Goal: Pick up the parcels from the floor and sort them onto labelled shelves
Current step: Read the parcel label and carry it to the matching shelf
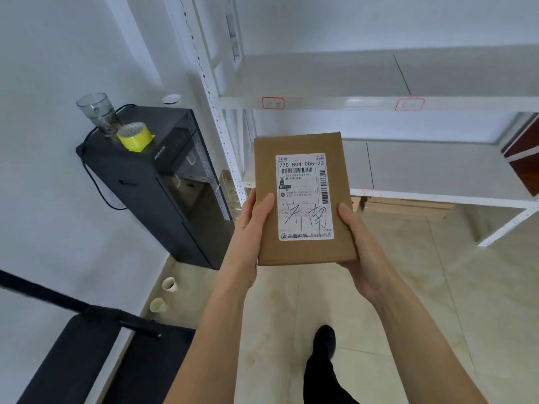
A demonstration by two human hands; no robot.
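Note:
A flat brown cardboard parcel (303, 252) with a white shipping label, handwriting across it, is held up in front of me with both hands. My left hand (252, 220) grips its left edge, thumb on top. My right hand (354, 237) holds the right edge and the lower corner. Behind the parcel stands a white metal shelf unit (320, 80) with small red-framed labels (273, 103) on the front rim of its upper board. A lower board (437, 167) lies just beyond the parcel.
A black water dispenser (157, 185) stands left of the shelves, with a glass jug (99, 112) and a yellow tape roll (135, 137) on top. Two paper cups (163, 295) lie on the tiled floor. Flat cartons (408, 207) sit under the lowest shelf. A black chair (87, 354) is at lower left.

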